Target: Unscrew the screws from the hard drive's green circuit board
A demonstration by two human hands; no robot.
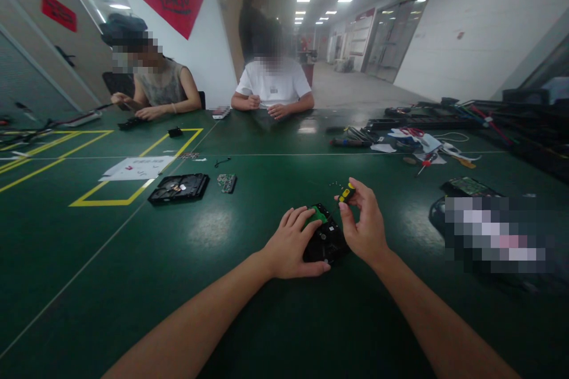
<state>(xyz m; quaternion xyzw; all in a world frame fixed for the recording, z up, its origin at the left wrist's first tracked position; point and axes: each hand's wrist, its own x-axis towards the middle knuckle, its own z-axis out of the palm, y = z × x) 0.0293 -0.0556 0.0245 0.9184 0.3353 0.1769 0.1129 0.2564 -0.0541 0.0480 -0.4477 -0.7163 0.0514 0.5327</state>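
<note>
In front of me on the green table lies a black hard drive with a green patch at its far end. My left hand spans it from the left, fingers spread over the far part and the thumb along the near edge, holding it against the table. A small yellow-and-black screwdriver is pinched between the thumb and fingers of my right hand. It is tilted over the drive's right side; its tip is too small to make out. Several tiny screws lie just beyond.
To the left are a black drive casing, a circuit board and a paper sheet. Tools and cables clutter the back right, near another circuit board. Two people sit across the table.
</note>
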